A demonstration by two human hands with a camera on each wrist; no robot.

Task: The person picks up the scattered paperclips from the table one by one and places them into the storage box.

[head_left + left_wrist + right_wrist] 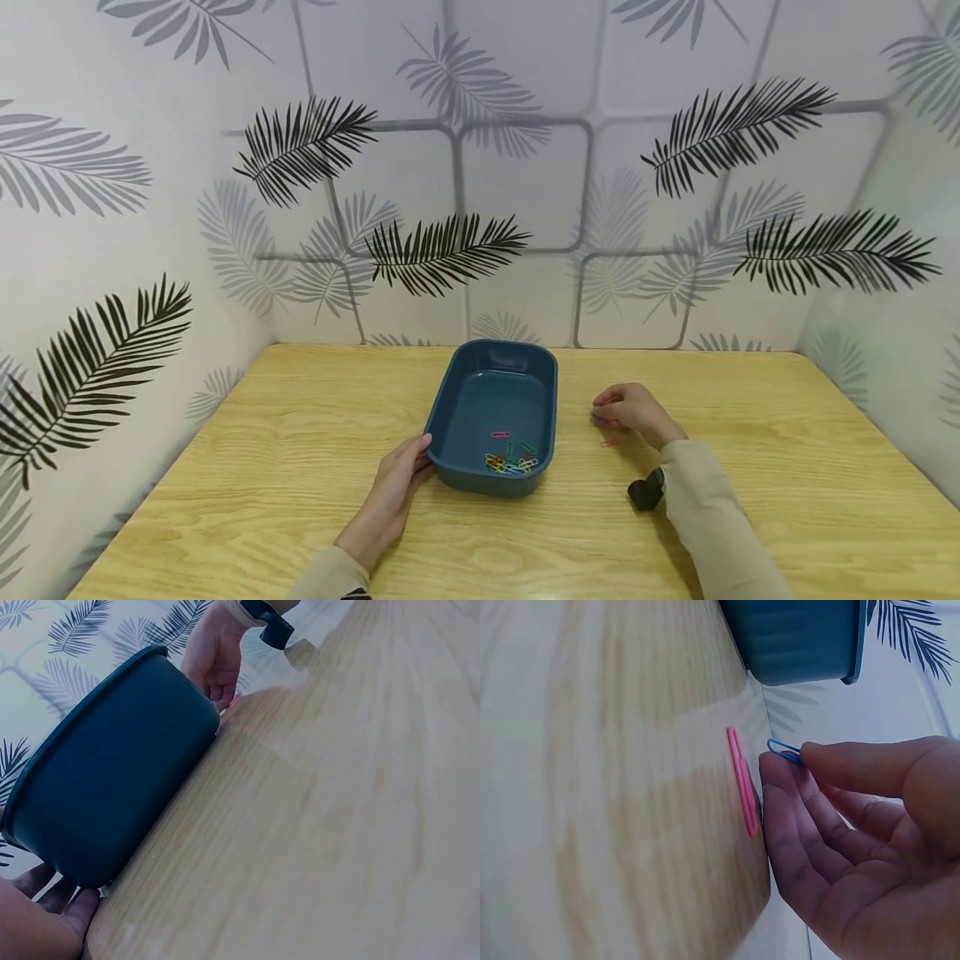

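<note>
A deep blue plastic tray (491, 483) stands on the table with several coloured paper clips (510, 465) gathered at its near end. My left hand (393, 487) grips the tray's near left corner, thumb at the rim and fingers against the outside, low down in the left wrist view. To the right of the tray, my right hand (633, 412) pinches a blue paper clip (784, 750) between thumb and fingertips, just above the table. Beside those fingertips a pink paper clip (741, 780) lies flat on the wood.
The light wooden table (300, 517) reaches back to a wall (517, 192) patterned with leaves. A black wrist device (647, 490) sits on the right forearm near the cuff. Wood surface extends on both sides of the tray.
</note>
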